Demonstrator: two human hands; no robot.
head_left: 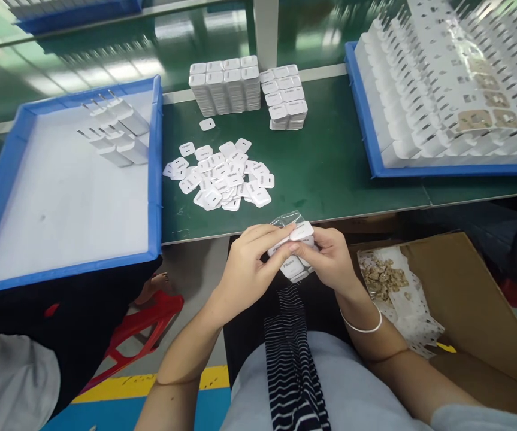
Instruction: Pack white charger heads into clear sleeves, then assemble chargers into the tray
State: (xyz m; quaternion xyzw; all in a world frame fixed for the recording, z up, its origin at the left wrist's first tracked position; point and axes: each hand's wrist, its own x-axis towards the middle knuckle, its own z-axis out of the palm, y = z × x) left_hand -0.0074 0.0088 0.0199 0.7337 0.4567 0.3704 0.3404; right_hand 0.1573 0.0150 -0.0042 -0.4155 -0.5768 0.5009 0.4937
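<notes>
In front of my lap, both hands are closed around a clear plastic bag (pixel 292 216) with several small white rounded-square cover plates (pixel 291 267) in or under it. My left hand (pixel 251 257) grips the bag's left side, its thumb reaching over the middle. From the right, my right hand (pixel 332 257) pinches the same bundle, thumb tip close to the left thumb. One white plate (pixel 302 230) lies on top, tilted, between the fingers. On the green bench just beyond lies a loose pile of similar plates (pixel 222 173) with dark printing and small slots.
Neat stacks of plates (pixel 226 90) and a shorter group (pixel 285 99) stand at the back. A blue-rimmed tray (pixel 156 179) with white plug adapters (pixel 118 131) is left. Another blue tray (pixel 370 143), full of adapters, is right. Below lies a cardboard box (pixel 469 287). A neighbour's sleeve (pixel 11 377) shows left.
</notes>
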